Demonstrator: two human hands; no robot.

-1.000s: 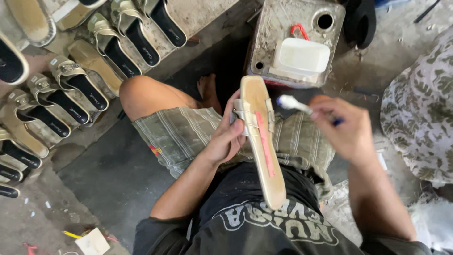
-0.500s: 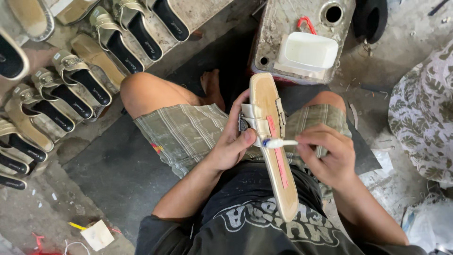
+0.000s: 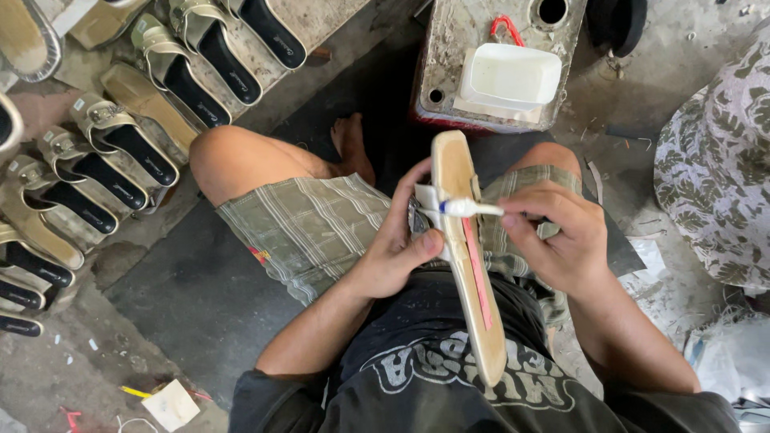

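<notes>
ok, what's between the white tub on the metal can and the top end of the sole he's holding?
Head view: nothing lies between them. Only the can's front edge and a dark strip of floor separate the white tub from the sole.

1 sole (image 3: 469, 265), 1 brush (image 3: 469, 208), 2 hands

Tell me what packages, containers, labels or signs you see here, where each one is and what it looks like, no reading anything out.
White plastic tub: rectangular, open top, on the stained metal can ahead of the knees.
Insole labels: small pale marks on the black footbeds of the sandals rowed up at the left.
Shirt print: pale lettering on the black shirt, bottom centre.
Paper scrap: pale folded piece on the floor, lower left.
No signs or screens.
</notes>
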